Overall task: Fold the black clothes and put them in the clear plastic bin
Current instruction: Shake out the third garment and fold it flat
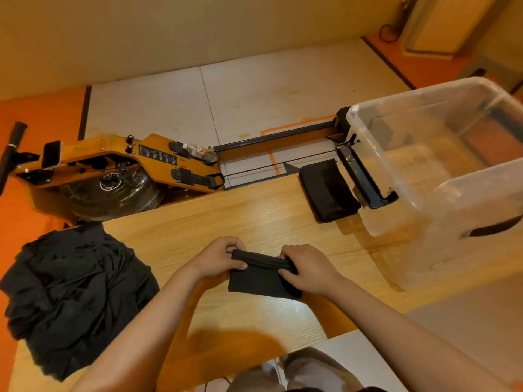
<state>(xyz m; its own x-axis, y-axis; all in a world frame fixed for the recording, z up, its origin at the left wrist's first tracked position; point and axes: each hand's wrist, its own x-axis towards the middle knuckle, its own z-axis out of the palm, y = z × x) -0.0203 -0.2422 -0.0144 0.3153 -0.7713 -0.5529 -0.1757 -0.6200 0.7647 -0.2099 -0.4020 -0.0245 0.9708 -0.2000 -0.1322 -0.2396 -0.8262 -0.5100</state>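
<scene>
Black cloth, one small garment (261, 275), part-folded, lower centre of frame, over the tabletop (226, 210). Left grip (219, 257) and right grip (307, 268) are each clenched on one end of its rolled top edge. Likely handling: light, limp, not slippery. Best taken at both corners, or the middle sags. Unfolded pile (73, 295) sits at lower left. One folded piece (328, 189), right of centre, lies just beside the clear plastic bin (452, 222). Bin seemingly holds no clothes, though dark shapes show through its walls.
</scene>
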